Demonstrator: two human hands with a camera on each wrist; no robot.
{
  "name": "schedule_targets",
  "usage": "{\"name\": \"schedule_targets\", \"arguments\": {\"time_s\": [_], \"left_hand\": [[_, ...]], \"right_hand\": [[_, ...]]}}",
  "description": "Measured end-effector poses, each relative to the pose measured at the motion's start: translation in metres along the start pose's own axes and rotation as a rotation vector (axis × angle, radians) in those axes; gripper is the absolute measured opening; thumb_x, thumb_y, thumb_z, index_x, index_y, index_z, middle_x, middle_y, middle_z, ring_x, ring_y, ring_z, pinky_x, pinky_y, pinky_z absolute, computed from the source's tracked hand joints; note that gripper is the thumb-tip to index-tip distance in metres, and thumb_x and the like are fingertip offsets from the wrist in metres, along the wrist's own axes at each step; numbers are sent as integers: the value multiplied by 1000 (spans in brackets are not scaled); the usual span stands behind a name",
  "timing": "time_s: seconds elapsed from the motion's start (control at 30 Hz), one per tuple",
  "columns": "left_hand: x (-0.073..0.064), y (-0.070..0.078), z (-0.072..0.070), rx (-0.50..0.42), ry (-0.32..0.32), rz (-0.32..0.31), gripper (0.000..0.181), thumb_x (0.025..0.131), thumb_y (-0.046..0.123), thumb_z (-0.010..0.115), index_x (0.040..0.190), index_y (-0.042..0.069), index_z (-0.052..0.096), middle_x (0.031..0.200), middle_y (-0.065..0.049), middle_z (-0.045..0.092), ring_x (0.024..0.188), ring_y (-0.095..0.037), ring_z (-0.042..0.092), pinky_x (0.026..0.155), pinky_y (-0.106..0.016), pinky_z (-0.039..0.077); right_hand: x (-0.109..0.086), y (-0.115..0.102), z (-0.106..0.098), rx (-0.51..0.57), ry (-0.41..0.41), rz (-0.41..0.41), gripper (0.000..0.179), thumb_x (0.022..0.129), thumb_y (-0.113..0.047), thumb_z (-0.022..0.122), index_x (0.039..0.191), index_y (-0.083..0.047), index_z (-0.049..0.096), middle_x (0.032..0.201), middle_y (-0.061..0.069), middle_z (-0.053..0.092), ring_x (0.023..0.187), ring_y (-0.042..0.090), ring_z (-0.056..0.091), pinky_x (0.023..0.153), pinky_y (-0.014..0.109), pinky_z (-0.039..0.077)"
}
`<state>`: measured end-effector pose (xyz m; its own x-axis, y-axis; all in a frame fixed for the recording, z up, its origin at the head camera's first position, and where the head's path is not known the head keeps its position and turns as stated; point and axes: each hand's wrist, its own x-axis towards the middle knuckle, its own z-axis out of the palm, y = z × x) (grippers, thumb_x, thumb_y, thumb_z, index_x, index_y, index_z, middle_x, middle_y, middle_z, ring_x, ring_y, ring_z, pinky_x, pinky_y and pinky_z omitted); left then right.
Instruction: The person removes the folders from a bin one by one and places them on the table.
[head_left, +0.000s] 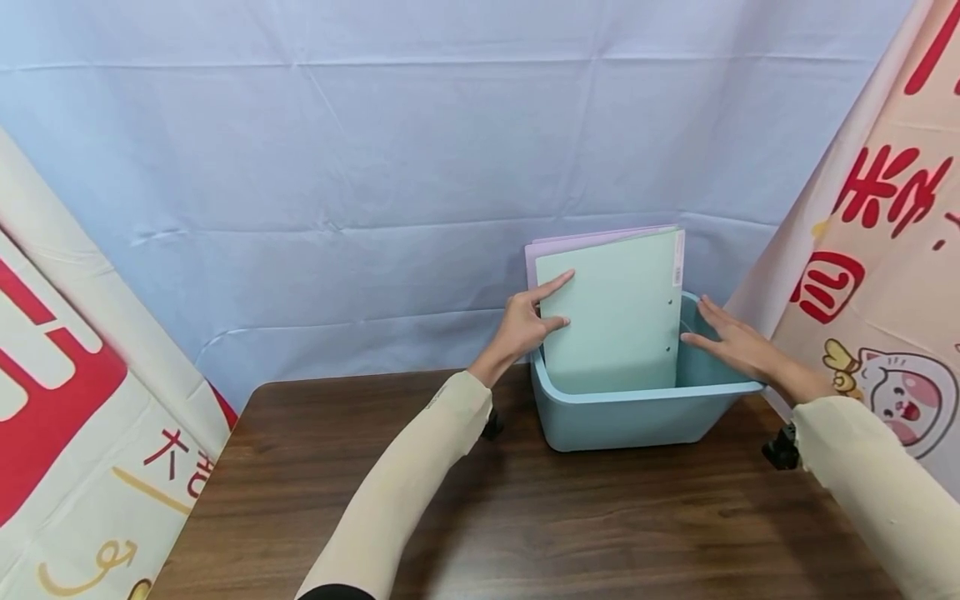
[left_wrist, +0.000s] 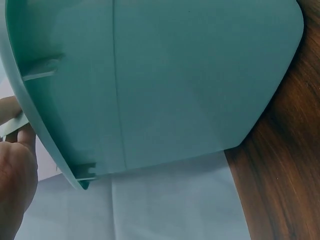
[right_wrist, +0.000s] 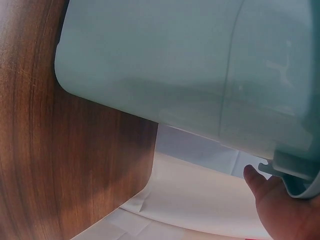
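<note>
In the head view, a pale green folder point(head_left: 611, 321) stands nearly upright in the left part of a blue-green bin point(head_left: 626, 422), near the back of the brown tabletop point(head_left: 360, 508), with a lilac folder point(head_left: 557, 246) showing just behind it. The person's left grip point(head_left: 525, 321) has hold of the green folder's left edge: forefinger and thumb lie spread across the front face, and other fingers tuck in at the edge. The right grip point(head_left: 738, 340) spreads at the bin's right end, fingers nearly straight, holding nothing. The folder looks light and fairly stiff, as its flat face stays straight above the rim; its smooth cover could slide against the lilac one, and its thin corners would probably bend before anything broke. The left edge, above the rim, seems a sound place to pinch it, with the opposite edge, beside the two small holes and the white label point(head_left: 678, 258), free for a second hold. In the left wrist view, the bin's wall fills most of the picture; past the rim, the left fingers close on a pale edge, though how many layers they take cannot be told. In the right wrist view, the right thumb stands out beside the bin's lip; whether the palm touches is unclear. The bin looks like rigid plastic, smooth-sided, best held under that lip.
</note>
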<state>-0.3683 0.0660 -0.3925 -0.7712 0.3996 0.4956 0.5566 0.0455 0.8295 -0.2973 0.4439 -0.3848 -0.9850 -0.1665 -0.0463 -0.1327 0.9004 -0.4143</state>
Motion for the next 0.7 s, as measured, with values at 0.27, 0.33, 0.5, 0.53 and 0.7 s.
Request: {"name": "schedule_targets", "arguments": {"time_s": [0.27, 0.33, 0.5, 0.53, 0.7], "left_hand": [[-1, 3, -2, -17, 29, 37, 78, 88, -6, 83, 150, 35, 60, 154, 9, 57, 55, -9, 45, 54, -25, 40], [-1, 3, -3, -24, 25, 47, 78, 88, -6, 82, 152, 35, 59, 155, 10, 56, 46, -13, 30, 50, -26, 36], [-2, 6, -8, -19, 36, 72, 78, 89, -5, 81, 153, 34, 58, 154, 11, 57, 42, -17, 18, 46, -26, 29], [-2, 7, -9, -15, 40, 75, 78, 89, -5, 81, 153, 34, 58, 154, 11, 57, 42, -16, 18, 46, -26, 29], [-4, 11, -12, 3, 43, 71, 77, 90, -2, 81, 153, 35, 57, 155, 12, 56, 42, -18, 17, 46, -27, 28]], "right_hand": [[0, 1, 0, 8, 2, -6, 95, 110, -53, 47, 166, 3, -5, 172, 29, -12, 155, 60, 0, 114, 84, 8], [0, 1, 0, 13, -1, -4, 95, 110, -54, 46, 166, 3, -6, 172, 29, -13, 155, 60, -1, 115, 84, 7], [0, 2, 1, 29, -7, -7, 94, 111, -54, 45, 166, 2, -7, 172, 28, -13, 156, 59, -3, 116, 82, 5], [0, 2, 1, 34, -8, -9, 94, 111, -53, 45, 166, 1, -7, 172, 28, -14, 156, 59, -3, 116, 82, 5], [1, 3, 0, 56, -12, -14, 90, 112, -51, 43, 166, -1, -8, 172, 28, -15, 156, 59, -4, 115, 83, 5]]}}
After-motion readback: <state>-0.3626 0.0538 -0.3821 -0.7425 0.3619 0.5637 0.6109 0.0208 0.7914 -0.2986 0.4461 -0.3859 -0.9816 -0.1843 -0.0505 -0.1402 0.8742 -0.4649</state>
